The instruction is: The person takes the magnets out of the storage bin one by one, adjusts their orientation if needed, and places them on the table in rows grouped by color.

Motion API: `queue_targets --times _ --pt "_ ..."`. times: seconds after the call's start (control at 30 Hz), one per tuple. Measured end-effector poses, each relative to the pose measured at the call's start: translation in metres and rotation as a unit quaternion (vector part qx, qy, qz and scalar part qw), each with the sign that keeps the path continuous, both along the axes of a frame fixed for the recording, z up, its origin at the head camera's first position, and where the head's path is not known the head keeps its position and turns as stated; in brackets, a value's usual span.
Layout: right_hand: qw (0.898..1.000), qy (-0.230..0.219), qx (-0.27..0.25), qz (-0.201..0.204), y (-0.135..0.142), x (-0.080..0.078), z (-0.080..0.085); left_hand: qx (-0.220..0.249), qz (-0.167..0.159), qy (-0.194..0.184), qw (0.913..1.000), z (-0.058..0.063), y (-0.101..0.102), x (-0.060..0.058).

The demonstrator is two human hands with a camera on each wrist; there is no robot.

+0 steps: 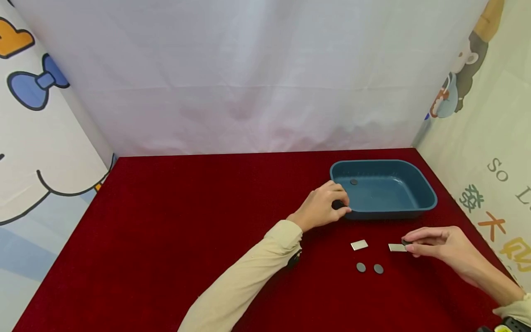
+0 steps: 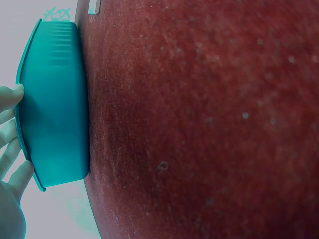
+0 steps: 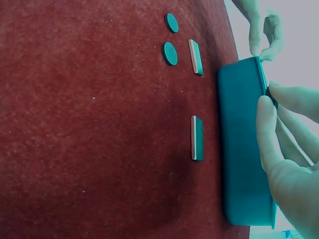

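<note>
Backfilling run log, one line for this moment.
left hand: grips tray; right hand: pinches dark disc; table: two grey discs, two pale tiles; in tray: one disc

Ref. right hand (image 1: 445, 249) grip on held disc (image 1: 406, 242): near tile (image 1: 397, 248) just left; second tile (image 1: 359, 245) farther left; two loose discs (image 1: 378, 269) left, nearer the person. Tray (image 1: 390, 214) behind; inner disc (image 1: 354, 181) in it, leftward; left hand (image 1: 320, 207) at its left rim.
</note>
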State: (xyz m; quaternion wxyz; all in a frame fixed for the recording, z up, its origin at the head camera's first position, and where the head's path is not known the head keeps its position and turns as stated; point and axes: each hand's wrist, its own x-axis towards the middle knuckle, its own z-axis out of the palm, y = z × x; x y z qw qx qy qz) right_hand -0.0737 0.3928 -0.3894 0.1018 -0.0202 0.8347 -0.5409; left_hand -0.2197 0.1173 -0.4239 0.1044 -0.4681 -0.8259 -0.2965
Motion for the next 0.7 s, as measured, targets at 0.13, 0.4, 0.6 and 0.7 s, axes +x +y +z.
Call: queue_targets --times 0.13,0.4,0.6,0.7 --pt "1.0 -0.001 -0.005 0.0 0.002 0.003 -0.004 0.002 0.0 0.001 1.0 -0.001 0.001 0.0" --pt "1.0 0.0 -0.008 -0.002 0.002 0.008 -0.012 0.003 0.0 -0.001 1.0 0.0 0.0 0.0" --pt "1.0 -0.008 -0.009 -0.005 -0.001 0.012 -0.02 -0.003 0.004 -0.009 0.9999 0.002 0.0 0.001" --pt "1.0 -0.013 -0.006 -0.002 -0.001 0.013 -0.023 -0.004 0.005 -0.011 0.9999 0.001 0.001 0.001"
